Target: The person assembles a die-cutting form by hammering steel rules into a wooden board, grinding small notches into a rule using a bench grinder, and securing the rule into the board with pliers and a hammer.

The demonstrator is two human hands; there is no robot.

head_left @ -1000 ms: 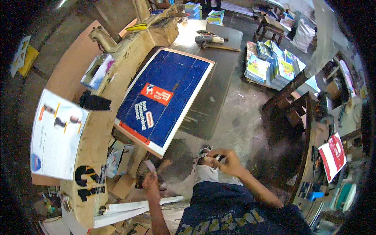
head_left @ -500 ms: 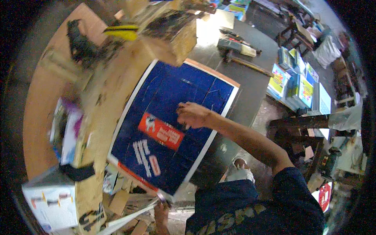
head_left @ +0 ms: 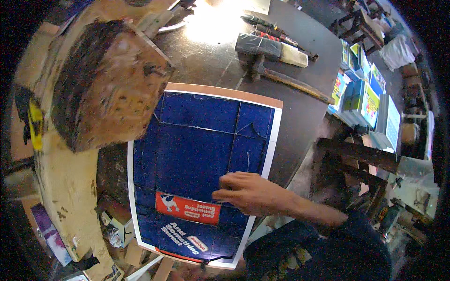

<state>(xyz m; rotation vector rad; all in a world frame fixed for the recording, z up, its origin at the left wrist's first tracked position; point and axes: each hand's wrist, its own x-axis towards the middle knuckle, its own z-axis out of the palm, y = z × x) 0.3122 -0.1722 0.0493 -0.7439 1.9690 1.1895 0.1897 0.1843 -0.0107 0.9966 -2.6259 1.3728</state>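
A dark blue printed sheet [head_left: 197,150] with a white border, creases and a red label [head_left: 180,206] lies on the dark worktop. Over it, beside the right end of the red label, is my right hand [head_left: 243,192], its fingers curled together. Whatever they may hold is hidden. My left hand [head_left: 190,272] is low in the view by the sheet's near edge, dim and blurred, its fingers unclear. Brown board [head_left: 225,96] shows along the sheet's far edge.
A large wooden block [head_left: 117,89] rises at the left, above a pale wooden beam [head_left: 65,196]. Beyond the sheet lie a hammer [head_left: 290,84] and several dark-handled tools [head_left: 267,30]. Stacks of printed booklets [head_left: 365,100] stand at the right.
The view has turned and shifted, so the sheet appears straighter and the wooden block larger. My right hand stays near the red label's right end; my left hand shows less clearly.
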